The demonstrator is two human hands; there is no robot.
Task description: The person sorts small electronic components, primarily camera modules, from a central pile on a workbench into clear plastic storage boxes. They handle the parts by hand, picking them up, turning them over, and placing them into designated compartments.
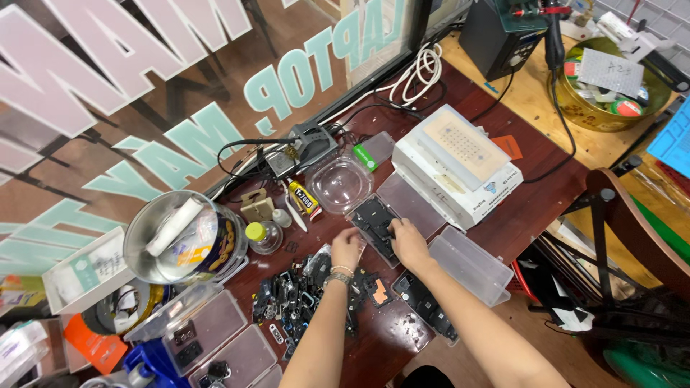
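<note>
My left hand (346, 248), with a beaded bracelet at the wrist, rests at the near end of a clear plastic tray (379, 226) that holds small black electronic parts. My right hand (408, 242) lies on the same tray's right side, fingers curled over the parts inside; what it pinches is hidden. A heap of small black components (295, 294) lies on the dark red table just left of my left forearm. Another open tray of black parts (424, 305) sits under my right forearm.
A white box device (456, 162) stands beyond the tray, an empty clear box (471, 264) to its right. A round tin (180, 237), glue tube (305, 200), small bottle (263, 236) and clear dish (342, 184) sit left. A glass window with lettering runs behind.
</note>
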